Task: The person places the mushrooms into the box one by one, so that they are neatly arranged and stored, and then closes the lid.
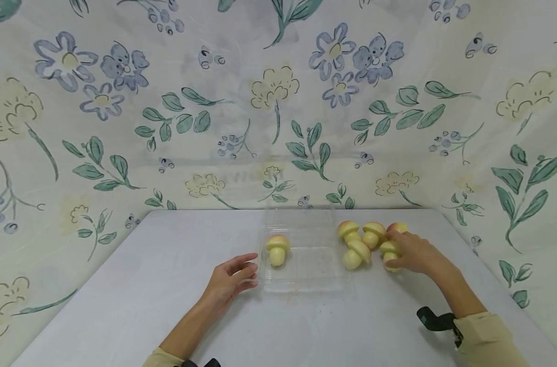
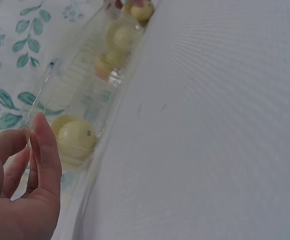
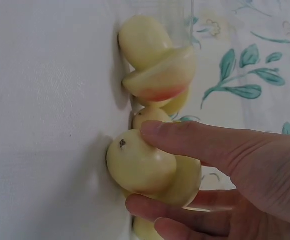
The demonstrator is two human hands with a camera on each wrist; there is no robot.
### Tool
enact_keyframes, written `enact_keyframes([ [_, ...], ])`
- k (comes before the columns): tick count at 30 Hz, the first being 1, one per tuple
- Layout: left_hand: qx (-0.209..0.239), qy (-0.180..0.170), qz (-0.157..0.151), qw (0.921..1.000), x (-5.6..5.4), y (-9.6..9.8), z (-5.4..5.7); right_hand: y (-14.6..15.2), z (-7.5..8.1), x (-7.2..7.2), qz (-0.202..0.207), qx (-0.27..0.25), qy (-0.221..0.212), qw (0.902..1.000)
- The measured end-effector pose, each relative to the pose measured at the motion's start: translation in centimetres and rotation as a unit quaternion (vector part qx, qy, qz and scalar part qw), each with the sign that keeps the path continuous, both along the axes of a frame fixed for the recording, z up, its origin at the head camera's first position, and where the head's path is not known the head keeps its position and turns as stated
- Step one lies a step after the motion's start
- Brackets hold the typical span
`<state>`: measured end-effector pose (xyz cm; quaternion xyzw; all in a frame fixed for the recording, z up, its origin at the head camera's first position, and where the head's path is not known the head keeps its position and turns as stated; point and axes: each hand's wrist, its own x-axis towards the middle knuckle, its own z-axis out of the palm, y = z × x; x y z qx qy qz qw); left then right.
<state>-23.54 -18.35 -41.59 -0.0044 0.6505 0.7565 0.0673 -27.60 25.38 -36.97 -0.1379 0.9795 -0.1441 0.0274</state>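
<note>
A clear plastic container point(image 1: 304, 278) stands mid-table with one yellow mushroom-shaped piece point(image 1: 277, 250) upright at its left side. My left hand point(image 1: 234, 275) touches the container's left wall with relaxed, slightly bent fingers; in the left wrist view the fingertips point(image 2: 42, 125) lie right at the rim. Right of the container, my right hand point(image 1: 413, 252) grips the nearest right mushroom-shaped piece point(image 3: 140, 162). The thumb point(image 3: 185, 137) lies on its rounded stem and the fingers on the other side. Another piece with a red-blushed cap point(image 1: 397, 227) is partly hidden behind this hand.
Three more mushroom-shaped pieces lie close together between the container and my right hand, one tilted at the front point(image 1: 357, 255). A white table point(image 1: 168, 244) ends against a flowered cloth backdrop point(image 1: 241, 112). A black strap device point(image 1: 436, 320) is on the right wrist.
</note>
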Motion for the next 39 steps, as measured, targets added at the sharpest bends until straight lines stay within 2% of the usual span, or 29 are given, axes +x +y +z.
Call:
enact_keyframes([
  [8,-0.003,0.002,0.001,1.0000,-0.01,0.02,0.01,0.44,-0.66,-0.34,0.021,-0.023,0.007,0.9995],
  [24,-0.009,-0.006,0.006,0.9999,-0.21,0.02,-0.09,0.50,-0.72,-0.21,0.037,-0.057,-0.003,0.9977],
  [33,0.007,-0.002,0.007,0.9999,-0.24,-0.04,-0.29,0.58,-0.95,-0.41,0.042,-0.050,0.005,0.9978],
  [39,0.000,0.004,0.000,1.0000,-0.08,0.07,-0.09,0.71,-0.96,-0.43,0.051,-0.051,0.013,0.9973],
])
